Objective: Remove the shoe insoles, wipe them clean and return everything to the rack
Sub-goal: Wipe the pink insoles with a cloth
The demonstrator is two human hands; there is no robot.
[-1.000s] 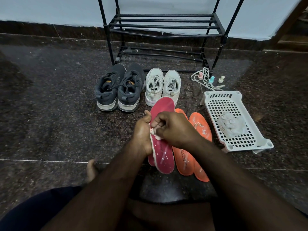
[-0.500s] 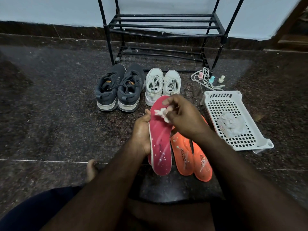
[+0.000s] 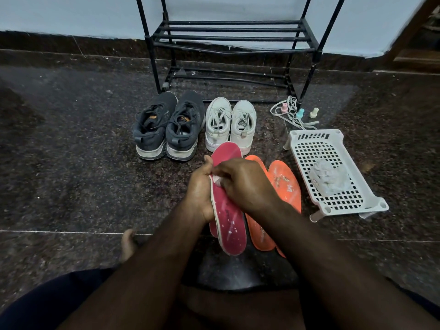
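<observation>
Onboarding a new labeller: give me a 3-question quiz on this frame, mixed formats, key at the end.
1. True or false: the left hand grips the pink insole by its edge.
2. What does the right hand press on that insole? A) a brush B) a small white wipe C) a shoelace
3. Fill in: the two orange insoles lie on the ____, between the pink insole and the white basket.

Key:
1. True.
2. B. The fingers pinch it against the insole's upper half.
3. Floor. Both pairs of shoes, dark and white, also stand there, in front of the black rack, not on it.
</observation>
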